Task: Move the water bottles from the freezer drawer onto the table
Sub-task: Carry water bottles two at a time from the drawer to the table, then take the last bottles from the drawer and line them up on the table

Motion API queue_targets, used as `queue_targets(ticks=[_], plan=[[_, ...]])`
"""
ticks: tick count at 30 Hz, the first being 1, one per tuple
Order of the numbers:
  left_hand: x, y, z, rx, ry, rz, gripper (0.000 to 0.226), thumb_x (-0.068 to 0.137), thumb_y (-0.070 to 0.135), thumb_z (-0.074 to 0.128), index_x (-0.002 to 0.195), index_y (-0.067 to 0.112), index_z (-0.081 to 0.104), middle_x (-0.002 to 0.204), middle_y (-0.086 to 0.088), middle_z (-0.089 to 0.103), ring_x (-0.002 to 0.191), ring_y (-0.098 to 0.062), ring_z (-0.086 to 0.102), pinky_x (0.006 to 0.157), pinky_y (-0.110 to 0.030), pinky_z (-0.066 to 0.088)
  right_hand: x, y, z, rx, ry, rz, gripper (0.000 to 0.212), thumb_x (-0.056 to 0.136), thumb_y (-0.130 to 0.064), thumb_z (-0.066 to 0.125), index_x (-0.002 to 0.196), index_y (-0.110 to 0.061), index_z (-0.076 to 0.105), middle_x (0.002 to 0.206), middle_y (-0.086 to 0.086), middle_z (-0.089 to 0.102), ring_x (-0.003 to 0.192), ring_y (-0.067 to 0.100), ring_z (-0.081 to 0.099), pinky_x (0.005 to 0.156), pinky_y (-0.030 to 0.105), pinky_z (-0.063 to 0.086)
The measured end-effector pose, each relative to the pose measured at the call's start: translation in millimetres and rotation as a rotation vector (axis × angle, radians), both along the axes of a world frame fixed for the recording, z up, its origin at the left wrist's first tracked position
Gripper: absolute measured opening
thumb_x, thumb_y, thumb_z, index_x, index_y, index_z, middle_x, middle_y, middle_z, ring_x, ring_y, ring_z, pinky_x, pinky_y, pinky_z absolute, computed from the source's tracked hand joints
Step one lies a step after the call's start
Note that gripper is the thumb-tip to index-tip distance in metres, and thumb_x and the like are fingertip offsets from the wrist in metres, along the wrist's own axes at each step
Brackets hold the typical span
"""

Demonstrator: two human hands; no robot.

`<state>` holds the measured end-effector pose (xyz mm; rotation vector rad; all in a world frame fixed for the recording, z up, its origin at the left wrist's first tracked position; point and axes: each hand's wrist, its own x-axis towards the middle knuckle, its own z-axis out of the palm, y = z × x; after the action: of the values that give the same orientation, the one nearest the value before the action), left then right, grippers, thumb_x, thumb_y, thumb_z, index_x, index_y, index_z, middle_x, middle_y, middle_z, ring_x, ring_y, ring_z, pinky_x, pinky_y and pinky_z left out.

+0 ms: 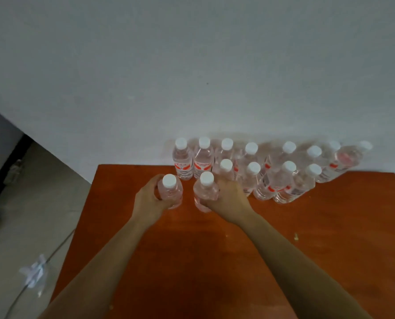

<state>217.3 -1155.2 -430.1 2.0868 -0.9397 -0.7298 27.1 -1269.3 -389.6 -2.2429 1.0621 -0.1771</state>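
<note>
Filling the upper half of the view: pale grey wall [191,65], plain.

Reddish-brown wooden table [214,261] butts against the wall and takes up the lower centre and right. Light floor [30,215] shows to its left.

Standing water bottles [272,180]: clear plastic, white caps, red-and-white labels, upright in two rows at the far edge of the table against the wall. The back row is the longer one. The front row is shorter and sits right of centre. Bottles at the far right are blurred, so the count is unreliable. The group stands packed, neighbours touching or nearly so.

Both bare forearms reach in from the bottom edge over the table top.

Left hand [149,199]: fingers curled round the body of the left bottle [171,192], gripping it from its left side; cap up, bottle upright, just in front of the back row's left end.

Right hand [228,196]: wrapped round the right bottle [204,192] from its right side, upright, close beside the first bottle of the front row. The knuckles hide the lower part of that neighbour.

The two held bottles are near each other but apart. Cannot tell whether their bases rest on the table.

Thin grey cable [53,252] runs across the floor. A crumpled clear plastic scrap [34,272] lies by it. A small pale crumb [296,237] sits on the table, right side.
</note>
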Motion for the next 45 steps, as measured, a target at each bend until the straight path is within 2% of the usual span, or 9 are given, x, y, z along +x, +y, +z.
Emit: queue_targets(ticks=[7, 16, 21, 23, 26, 28, 31, 33, 45], plan=[[18.5, -45.7, -15.3, -0.002, 0.023, -0.114, 0.07, 0.067, 0.025, 0.089, 0.129, 0.027, 0.057, 0.119, 0.015, 0.063, 0.109, -0.012, 0.06, 0.082, -0.021, 0.044, 41.5, -26.6, -21.5, -0.088, 0.118, -0.001, 0.055, 0.082, -0.01, 0.073, 0.133, -0.017, 0.052, 0.139, 0.003, 0.054, 0.118, 0.028, 0.059, 0.087, 0.041, 0.052], [25.9, -54.8, -17.6, 0.016, 0.087, -0.202, 0.077, 0.078, 0.034, 0.081, 0.144, 0.034, 0.042, 0.141, 0.009, 0.055, 0.125, -0.015, 0.055, 0.101, -0.046, 0.05, 50.0, -21.1, -23.8, 0.04, -0.023, -0.212, 0.102, 0.083, 0.004, 0.066, 0.159, -0.027, 0.005, 0.158, 0.008, 0.032, 0.135, 0.032, 0.047, 0.094, 0.047, 0.054], [10.0, -49.3, 4.0, -0.071, 0.137, -0.13, 0.072, 0.094, 0.021, 0.065, 0.152, 0.032, 0.024, 0.144, 0.014, 0.049, 0.128, -0.012, 0.051, 0.104, -0.041, 0.047, 39.8, -13.2, -5.5, -0.044, -0.281, -0.205, 0.07, 0.094, -0.012, 0.054, 0.156, -0.019, 0.023, 0.156, 0.005, 0.037, 0.135, 0.024, 0.046, 0.105, 0.033, 0.042], [1.0, -48.2, 23.4, -0.138, 0.086, -0.113, 0.061, 0.098, 0.024, 0.058, 0.151, 0.034, 0.029, 0.141, 0.018, 0.044, 0.128, -0.01, 0.047, 0.105, -0.04, 0.045, 27.8, -12.4, 2.2, -0.149, -0.356, -0.178, 0.056, 0.096, -0.014, 0.047, 0.15, -0.017, 0.035, 0.152, 0.003, 0.041, 0.116, 0.02, 0.057, 0.1, 0.039, 0.051], [-13.1, -49.1, 48.9, -0.213, -0.141, -0.11, 0.052, 0.103, 0.033, 0.047, 0.152, 0.027, 0.031, 0.155, 0.008, 0.037, 0.139, -0.019, 0.042, 0.112, -0.047, 0.038, -1.0, -17.2, 13.4, -0.382, -0.368, -0.214, 0.043, 0.1, -0.011, 0.049, 0.142, -0.015, 0.047, 0.152, 0.005, 0.04, 0.107, 0.008, 0.056, 0.085, 0.007, 0.045], [-28.0, -51.1, 63.9, -0.246, -0.32, -0.13, 0.053, 0.103, 0.043, 0.037, 0.153, 0.025, 0.029, 0.161, 0.002, 0.028, 0.147, -0.02, 0.029, 0.118, -0.043, 0.027, -28.2, -18.6, 22.3, -0.493, -0.332, -0.257, 0.04, 0.103, -0.018, 0.048, 0.143, -0.016, 0.047, 0.156, 0.006, 0.035, 0.128, 0.003, 0.04, 0.097, 0.005, 0.035], [-65.8, -54.3, 87.7, -0.31, -0.499, -0.189, 0.06, 0.102, 0.049, 0.029, 0.155, 0.022, 0.025, 0.165, -0.001, 0.013, 0.151, -0.022, 0.015, 0.117, -0.038, 0.016, -80.2, -14.5, 34.3, -0.576, -0.215, -0.348, 0.051, 0.106, -0.036, 0.04, 0.154, -0.021, 0.032, 0.166, 0.006, 0.015, 0.153, 0.021, 0.007, 0.12, 0.036, 0.014], [-100.5, -54.7, 103.4, -0.355, -0.605, -0.255, 0.062, 0.102, 0.051, 0.026, 0.157, 0.022, 0.02, 0.166, -0.003, 0.006, 0.153, -0.023, 0.007, 0.121, -0.041, 0.012, -122.9, -7.1, 47.2, -0.634, -0.152, -0.439, 0.058, 0.106, -0.043, 0.036, 0.158, -0.023, 0.02, 0.168, 0.005, 0.001, 0.154, 0.022, -0.007, 0.122, 0.04, 0.001], [-468.9, -1.6, 202.0, -0.62, -0.783, -0.657, 0.071, 0.099, 0.059, 0.023, 0.158, 0.028, -0.001, 0.165, -0.005, -0.017, 0.151, -0.022, -0.018, 0.122, -0.053, 0.001, -496.9, 154.7, 122.3, -0.893, -0.009, -0.974, 0.073, 0.1, -0.051, 0.041, 0.16, -0.018, 0.013, 0.166, 0.015, -0.004, 0.153, 0.033, -0.005, 0.122, 0.056, 0.01]])
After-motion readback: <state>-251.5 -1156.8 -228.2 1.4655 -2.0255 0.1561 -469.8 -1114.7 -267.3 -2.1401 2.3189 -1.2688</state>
